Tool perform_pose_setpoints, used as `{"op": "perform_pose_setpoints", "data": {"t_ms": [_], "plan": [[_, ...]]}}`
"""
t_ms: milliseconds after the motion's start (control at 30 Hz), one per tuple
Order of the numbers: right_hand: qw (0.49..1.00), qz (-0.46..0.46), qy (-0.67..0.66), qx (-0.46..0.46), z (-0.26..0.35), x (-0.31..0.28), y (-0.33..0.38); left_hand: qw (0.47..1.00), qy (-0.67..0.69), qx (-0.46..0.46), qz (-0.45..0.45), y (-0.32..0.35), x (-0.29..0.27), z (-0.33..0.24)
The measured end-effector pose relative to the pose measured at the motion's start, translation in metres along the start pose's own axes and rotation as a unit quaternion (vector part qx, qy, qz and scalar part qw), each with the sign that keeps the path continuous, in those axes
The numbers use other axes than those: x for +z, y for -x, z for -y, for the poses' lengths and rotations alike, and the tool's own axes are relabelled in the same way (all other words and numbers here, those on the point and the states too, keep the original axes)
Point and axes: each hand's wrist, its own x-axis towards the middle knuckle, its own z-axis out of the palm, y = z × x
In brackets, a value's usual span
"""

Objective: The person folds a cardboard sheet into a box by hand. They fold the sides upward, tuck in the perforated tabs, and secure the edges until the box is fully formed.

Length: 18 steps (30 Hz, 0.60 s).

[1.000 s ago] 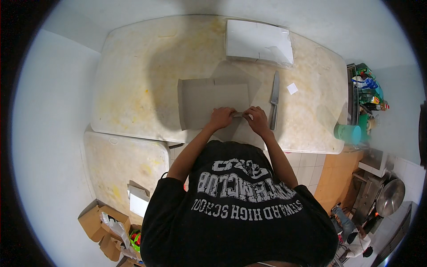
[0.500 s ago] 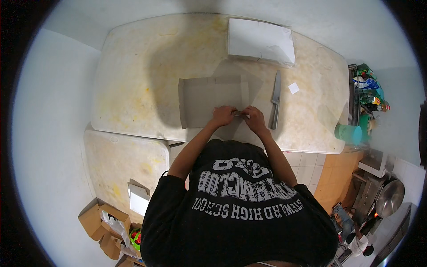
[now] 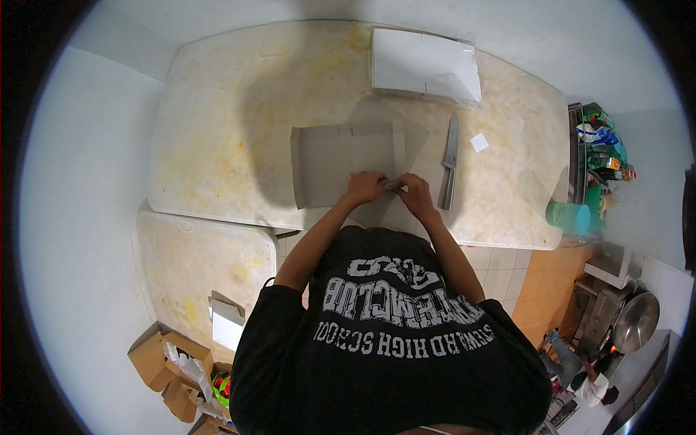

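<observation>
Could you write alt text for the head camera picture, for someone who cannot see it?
Seen from above, a person's left hand and right hand pinch the near edge of a flat grey cardboard sheet on a stained white table. A steel kitchen knife lies right of it, a white flat box beyond.

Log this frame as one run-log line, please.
left hand on near edge of flat cardboard sheet | right hand pinching same edge | knife lying to the right, untouched | white stack behind

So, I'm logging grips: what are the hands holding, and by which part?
Both the left hand and right hand pinch the near edge of the flat cardboard sheet, close together.
</observation>
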Motion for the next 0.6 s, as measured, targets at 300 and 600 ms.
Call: {"op": "perform_pose_setpoints", "data": {"t_ms": [300,600], "plan": [[0.998,-0.015,-0.062,-0.020,0.007,-0.005,0.006,1.000,-0.003,-0.008,-0.002,0.000,0.000,0.001],[0.996,-0.043,-0.060,-0.041,0.008,-0.008,0.010,0.999,0.004,-0.018,0.033,-0.007,-0.002,0.001]]}}
